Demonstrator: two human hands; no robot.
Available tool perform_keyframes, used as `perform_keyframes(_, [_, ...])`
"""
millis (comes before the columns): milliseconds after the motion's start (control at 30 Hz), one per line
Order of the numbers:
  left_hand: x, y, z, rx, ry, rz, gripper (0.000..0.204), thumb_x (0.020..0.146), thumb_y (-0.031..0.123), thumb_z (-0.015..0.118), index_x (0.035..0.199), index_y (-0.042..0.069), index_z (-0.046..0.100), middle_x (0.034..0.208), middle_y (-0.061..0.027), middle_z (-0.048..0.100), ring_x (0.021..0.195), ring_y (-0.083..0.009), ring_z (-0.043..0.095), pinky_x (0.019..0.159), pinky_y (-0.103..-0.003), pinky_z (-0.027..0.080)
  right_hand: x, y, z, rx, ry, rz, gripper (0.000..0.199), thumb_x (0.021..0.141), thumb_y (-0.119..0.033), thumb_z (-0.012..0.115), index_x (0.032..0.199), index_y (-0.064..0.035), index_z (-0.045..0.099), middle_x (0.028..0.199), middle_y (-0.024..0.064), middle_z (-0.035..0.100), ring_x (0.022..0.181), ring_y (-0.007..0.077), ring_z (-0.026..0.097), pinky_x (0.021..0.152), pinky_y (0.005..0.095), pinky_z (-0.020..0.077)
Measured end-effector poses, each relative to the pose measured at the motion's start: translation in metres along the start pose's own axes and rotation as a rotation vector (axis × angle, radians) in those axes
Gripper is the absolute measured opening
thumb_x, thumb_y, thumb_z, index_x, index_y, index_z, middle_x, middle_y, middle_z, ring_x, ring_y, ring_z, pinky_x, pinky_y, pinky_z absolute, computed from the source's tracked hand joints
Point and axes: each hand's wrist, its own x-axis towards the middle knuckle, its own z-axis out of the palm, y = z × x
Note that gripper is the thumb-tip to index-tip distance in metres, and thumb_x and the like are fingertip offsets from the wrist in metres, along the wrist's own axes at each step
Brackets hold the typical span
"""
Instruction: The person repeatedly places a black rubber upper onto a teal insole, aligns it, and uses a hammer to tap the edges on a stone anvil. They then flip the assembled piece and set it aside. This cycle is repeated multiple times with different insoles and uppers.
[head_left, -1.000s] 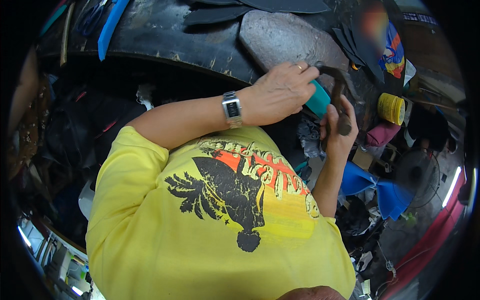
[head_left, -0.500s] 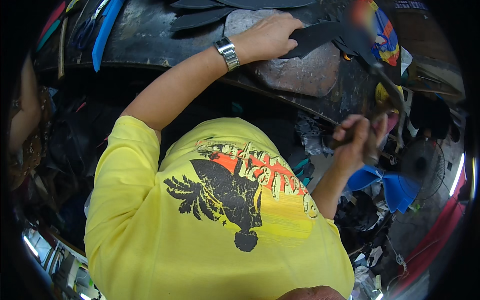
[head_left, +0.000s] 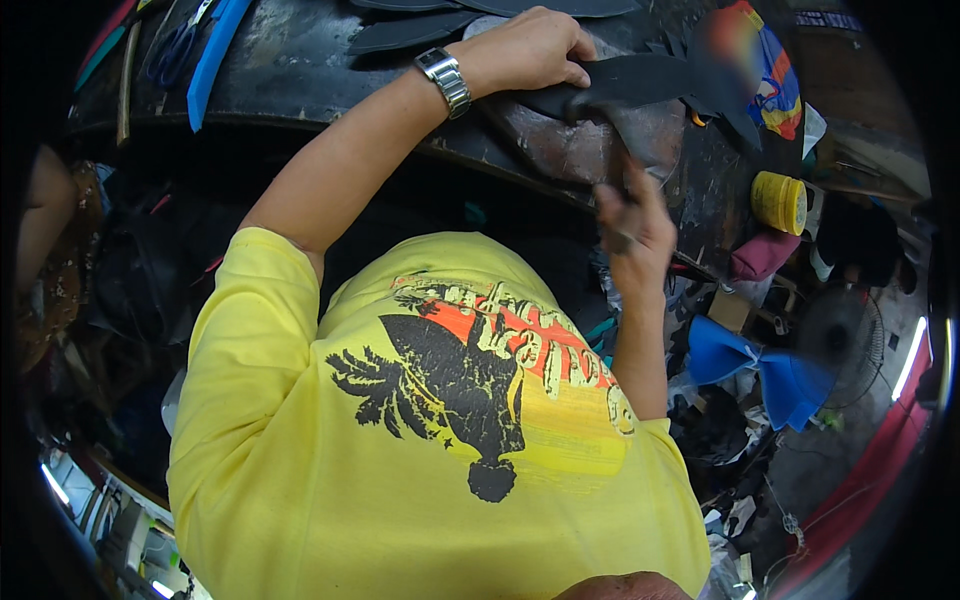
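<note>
My left hand point(head_left: 535, 52), a metal-banded watch point(head_left: 444, 80) on its wrist, is at the far side of the bench. Its fingers pinch the left end of a flat, curved black piece point(head_left: 640, 78) like a shoe sole, lying across a worn brownish slab point(head_left: 555, 145). In my right hand point(head_left: 638, 225), closed and smeared by motion, is a dark curved tool point(head_left: 608, 118). The tool's tip reaches the near edge of the black piece; I cannot tell whether they touch. Blur hides its exact kind.
More black sole-shaped pieces point(head_left: 415, 32) lie behind my left hand. Scissors point(head_left: 178, 50) and a blue strip point(head_left: 214, 65) are at the far left of the bench. A yellow tub point(head_left: 778, 203), a blue piece point(head_left: 722, 352) and a fan point(head_left: 845, 345) stand to the right.
My right hand has swung left and up from beyond the bench's right edge, bringing the tool over the slab. My left hand has shifted slightly left and up, still on the black piece.
</note>
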Motion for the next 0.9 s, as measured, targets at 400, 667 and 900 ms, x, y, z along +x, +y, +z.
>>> perform_keyframes(400, [-0.004, 0.003, -0.007, -0.073, -0.052, -0.153, 0.022, 0.081, 0.018, 0.077, 0.091, -0.001, 0.07, 0.08, -0.0242, 0.067, 0.071, -0.0328, 0.067, 0.068, -0.041, 0.05, -0.007, -0.013, 0.015, -0.149, -0.077, -0.139, 0.049, 0.093, -0.005, 0.072, 0.141, -0.0088, 0.058, 0.087, -0.0019, 0.057, 0.066, 0.0013, 0.05, 0.053, 0.0172, 0.0368])
perform_keyframes(667, [-0.004, 0.006, -0.007, -0.042, -0.051, -0.186, 0.025, 0.082, 0.019, 0.078, 0.088, -0.002, 0.067, 0.075, -0.0229, 0.064, 0.065, -0.028, 0.063, 0.065, -0.04, 0.048, -0.012, -0.007, 0.018, -0.074, 0.025, -0.24, 0.043, 0.092, -0.004, 0.073, 0.133, -0.0035, 0.059, 0.083, 0.0004, 0.061, 0.065, 0.0051, 0.051, 0.056, 0.0194, 0.0394])
perform_keyframes(900, [-0.002, 0.003, -0.005, -0.045, -0.038, -0.202, 0.026, 0.081, 0.018, 0.078, 0.085, -0.003, 0.065, 0.073, -0.0216, 0.064, 0.063, -0.0255, 0.062, 0.063, -0.039, 0.047, -0.011, -0.029, 0.015, -0.064, -0.143, -0.154, 0.048, 0.091, -0.001, 0.071, 0.137, -0.008, 0.06, 0.119, 0.0131, 0.072, 0.102, 0.0108, 0.064, 0.091, 0.0269, 0.0481])
